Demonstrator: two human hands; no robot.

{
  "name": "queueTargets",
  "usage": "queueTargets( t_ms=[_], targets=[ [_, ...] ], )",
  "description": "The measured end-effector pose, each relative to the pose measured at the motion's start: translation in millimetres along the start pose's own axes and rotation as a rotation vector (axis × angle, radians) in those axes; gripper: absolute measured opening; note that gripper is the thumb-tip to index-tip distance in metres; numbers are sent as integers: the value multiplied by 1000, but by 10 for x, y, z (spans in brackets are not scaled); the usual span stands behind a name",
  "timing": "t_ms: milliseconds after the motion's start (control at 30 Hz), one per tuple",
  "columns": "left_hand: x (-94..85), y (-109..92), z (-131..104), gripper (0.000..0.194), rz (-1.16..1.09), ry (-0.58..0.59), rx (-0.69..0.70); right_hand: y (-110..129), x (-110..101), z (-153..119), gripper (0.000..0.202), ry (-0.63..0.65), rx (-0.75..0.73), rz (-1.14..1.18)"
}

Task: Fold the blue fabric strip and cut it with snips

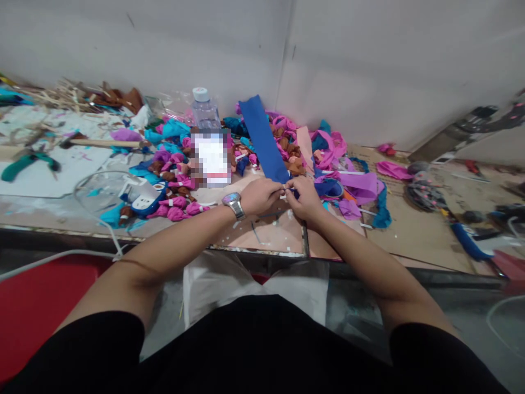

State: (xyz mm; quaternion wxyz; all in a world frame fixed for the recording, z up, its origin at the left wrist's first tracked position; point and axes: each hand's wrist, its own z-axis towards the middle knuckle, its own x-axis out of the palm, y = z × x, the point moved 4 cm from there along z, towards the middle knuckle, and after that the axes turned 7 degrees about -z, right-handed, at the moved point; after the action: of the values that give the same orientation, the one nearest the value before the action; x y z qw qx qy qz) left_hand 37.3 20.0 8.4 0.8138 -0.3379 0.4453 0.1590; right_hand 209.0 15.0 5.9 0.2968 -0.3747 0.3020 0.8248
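My left hand [262, 195], with a metal watch [234, 204] at the wrist, is closed in a pinch over the bench. Fingertip to fingertip with it, my right hand [304, 198] pinches too. Both meet at the lower end of a long dark blue strip [262, 134] of cloth or crepe paper, which stretches away toward the wall. A bit of blue and a small white piece show at the fingertips; the exact grip is partly hidden. Around my hands lie pink knotted bundles [176, 210], a purple strip [361, 186] and a peach strip [304, 146].
Behind the bundles stands a clear bottle [206, 112] with a white cap. To the left are a blue-and-white device [145, 202], a hammer [104, 143] and green-handled pliers [30, 164]. A blurred card [213, 158] sits mid-bench. Cardboard [414, 224] covers the right side.
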Motion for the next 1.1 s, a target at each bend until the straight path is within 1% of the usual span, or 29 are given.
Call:
queueTargets(
  t_ms=[100,233,300,433,567,733,967,1100],
  targets=[
    [-22,7,-6,38,-21,4,-33,2,-13,3,9,-27,9,21],
    [-55,61,-12,38,-85,23,-121,-6,-69,4,7,-80,38,66],
    [-62,81,-11,39,-96,38,-155,5,-95,5,8,-87,25,79],
    [-72,71,-4,38,-105,47,-145,18,-107,4,11,-96,-21,73],
    [-75,73,0,36,-127,37,-150,-23,-87,-8,10,-116,3,55],
    [-47,87,-2,36,-282,63,-155,-32,-54,-14,13,-89,-22,91],
    [-76,50,-8,41,-332,85,-163,5,-92,-2,13,-135,-21,89],
    [-58,77,3,39,-420,107,-187,13,-98,-8,13,-151,-20,96]
  ],
)
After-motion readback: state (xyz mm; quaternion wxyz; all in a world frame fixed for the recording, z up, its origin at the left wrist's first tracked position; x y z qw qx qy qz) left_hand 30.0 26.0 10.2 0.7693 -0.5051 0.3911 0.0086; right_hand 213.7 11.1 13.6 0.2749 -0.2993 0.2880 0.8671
